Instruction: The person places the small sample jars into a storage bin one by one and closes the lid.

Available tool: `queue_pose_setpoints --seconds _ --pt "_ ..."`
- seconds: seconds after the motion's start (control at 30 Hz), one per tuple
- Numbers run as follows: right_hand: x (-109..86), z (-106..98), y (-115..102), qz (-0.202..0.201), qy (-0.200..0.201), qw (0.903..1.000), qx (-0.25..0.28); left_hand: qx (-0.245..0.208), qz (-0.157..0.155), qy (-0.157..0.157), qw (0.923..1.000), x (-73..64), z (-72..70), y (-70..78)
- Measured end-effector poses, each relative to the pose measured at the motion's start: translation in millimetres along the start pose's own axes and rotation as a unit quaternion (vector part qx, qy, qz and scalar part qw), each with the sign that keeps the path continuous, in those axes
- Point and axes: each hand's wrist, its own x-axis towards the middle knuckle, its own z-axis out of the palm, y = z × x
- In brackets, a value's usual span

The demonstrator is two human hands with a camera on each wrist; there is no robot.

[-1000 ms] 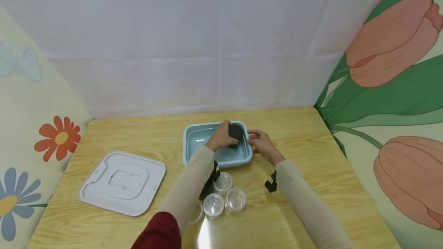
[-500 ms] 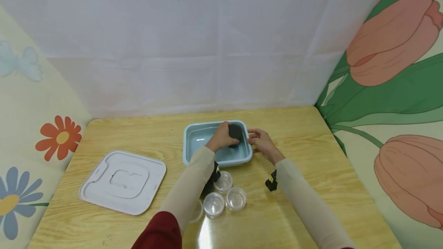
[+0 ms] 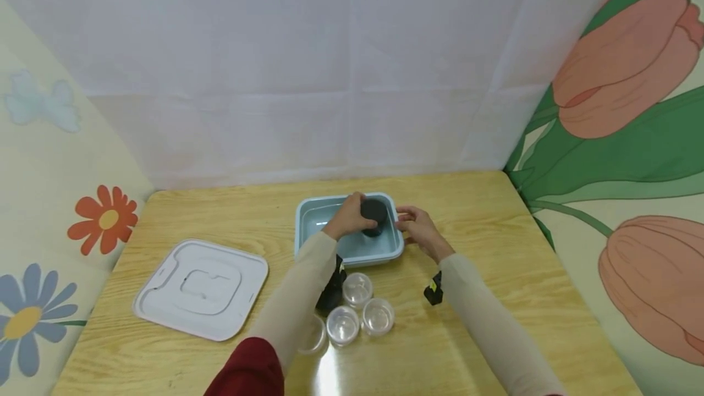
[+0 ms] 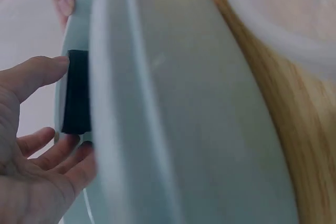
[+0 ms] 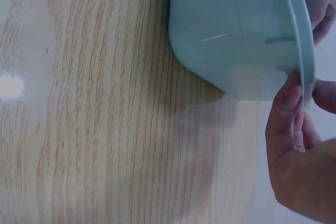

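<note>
My left hand point(image 3: 348, 217) reaches into the light blue tub point(image 3: 352, 260) and grips a black, round-topped cylinder point(image 3: 374, 208) near the tub's right end. In the left wrist view, the thumb and fingers of the left hand point(image 4: 42, 145) lie on opposite sides of the black cylinder point(image 4: 77, 93); its lower part is hidden by the tub wall point(image 4: 168, 103). My right hand point(image 3: 419, 232) is at the tub's right edge. The right wrist view shows the right hand point(image 5: 304, 140) pinching the rim of the tub point(image 5: 236, 30) between thumb and fingers.
Several clear round cups point(image 3: 377, 316) stand in front of the tub. A dark thing point(image 3: 329, 299) lies partly hidden beneath the left forearm. On the left of the wooden table point(image 3: 467, 322) lies a white lid point(image 3: 200, 289). A white sheet point(image 3: 275, 78) hangs behind.
The head view has shifted slightly. Both hands stay at the tub in nearly the same places, the left still gripping the black cylinder.
</note>
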Motion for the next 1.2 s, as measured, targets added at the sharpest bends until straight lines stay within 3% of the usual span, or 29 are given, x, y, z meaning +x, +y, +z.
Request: queue_pose_setpoints --seconds 0.2,0.47,0.8,1.2 --pt "-1.5 0 -1 0.003 -0.002 1.0000 -0.004 -0.032 0.000 -0.010 0.9994 -5.6 -11.5 4.3" --pt "-2.4 0 -2 0.007 -0.004 1.0000 0.002 -0.014 0.010 -0.013 0.9998 -10.9 -28.7 9.1" --pt "-2.7 1 -4 0.014 0.001 0.9999 -0.001 -0.033 0.024 -0.008 0.9992 -25.4 -52.2 14.8" --pt "-4.3 0 -4 0.013 -0.001 0.9999 -0.001 -0.030 0.037 -0.002 0.9989 -41.7 -68.2 13.5"
